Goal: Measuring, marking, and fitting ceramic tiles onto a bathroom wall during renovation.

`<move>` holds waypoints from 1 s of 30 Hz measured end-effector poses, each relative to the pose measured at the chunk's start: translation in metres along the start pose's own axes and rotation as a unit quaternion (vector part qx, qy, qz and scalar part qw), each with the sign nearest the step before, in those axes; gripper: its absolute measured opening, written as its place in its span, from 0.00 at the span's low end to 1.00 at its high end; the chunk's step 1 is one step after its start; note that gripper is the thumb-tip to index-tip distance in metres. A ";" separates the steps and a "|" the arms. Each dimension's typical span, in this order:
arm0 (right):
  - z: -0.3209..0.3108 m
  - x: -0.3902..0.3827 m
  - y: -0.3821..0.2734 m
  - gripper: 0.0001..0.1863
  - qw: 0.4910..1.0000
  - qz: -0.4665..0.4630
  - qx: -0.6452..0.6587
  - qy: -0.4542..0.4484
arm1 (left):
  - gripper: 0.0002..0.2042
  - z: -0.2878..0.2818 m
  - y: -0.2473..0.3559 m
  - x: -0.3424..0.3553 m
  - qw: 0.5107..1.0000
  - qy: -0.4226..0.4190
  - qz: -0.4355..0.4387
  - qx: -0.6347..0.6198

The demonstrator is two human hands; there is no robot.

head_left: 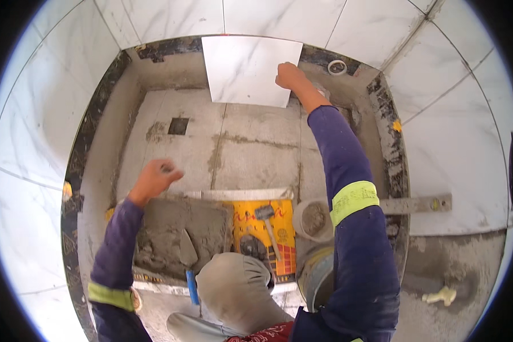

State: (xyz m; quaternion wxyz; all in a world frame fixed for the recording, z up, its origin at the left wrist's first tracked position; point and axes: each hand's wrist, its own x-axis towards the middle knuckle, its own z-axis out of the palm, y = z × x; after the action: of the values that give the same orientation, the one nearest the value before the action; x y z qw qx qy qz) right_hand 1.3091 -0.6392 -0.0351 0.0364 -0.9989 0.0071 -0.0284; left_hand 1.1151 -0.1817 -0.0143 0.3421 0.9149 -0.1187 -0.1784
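Head view: right hand (289, 76) curled at white tile (244, 71) (fingertips hidden); left hand (154, 179) curled too, both grips unclear.

white tile (248, 71) with grey veining, blue-handled trowel (188, 251), navy sleeves (347, 151), lime-yellow bands (354, 202)

Long sleeves (342, 148) are covering both arms in deep purplish navy, and a broad yellow-green band (354, 200) is ringing each one. The hands (290, 76) are going bare. Below, grey-beige cloth (233, 290) is stretching over what may be a knee, and red fabric (262, 333) with pale markings is peeking out beside it.
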 end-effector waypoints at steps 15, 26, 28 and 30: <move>0.048 0.126 0.023 0.17 0.925 -0.083 -0.122 0.351 | 0.36 0.063 0.135 0.334 0.956 0.223 0.150 0.120; 0.017 -0.004 0.008 0.07 0.958 -0.185 0.175 0.131 | 0.32 0.110 0.118 0.316 0.965 0.201 0.159 -0.050; 0.018 -0.013 0.017 0.06 0.959 -0.194 0.188 0.089 | 0.26 0.137 0.096 0.278 0.969 0.198 0.131 -0.063; 0.024 -0.008 0.038 0.06 0.874 -0.287 0.336 -0.202 | 0.22 0.159 0.077 0.244 0.973 0.183 0.107 -0.085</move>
State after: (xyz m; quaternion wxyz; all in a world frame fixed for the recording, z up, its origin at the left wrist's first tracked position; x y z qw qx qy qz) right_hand 1.3025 -0.6754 -0.0625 0.3602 -0.8687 -0.2976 0.1643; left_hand 1.2648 -0.4144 -0.1343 0.4520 0.8814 -0.1358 0.0206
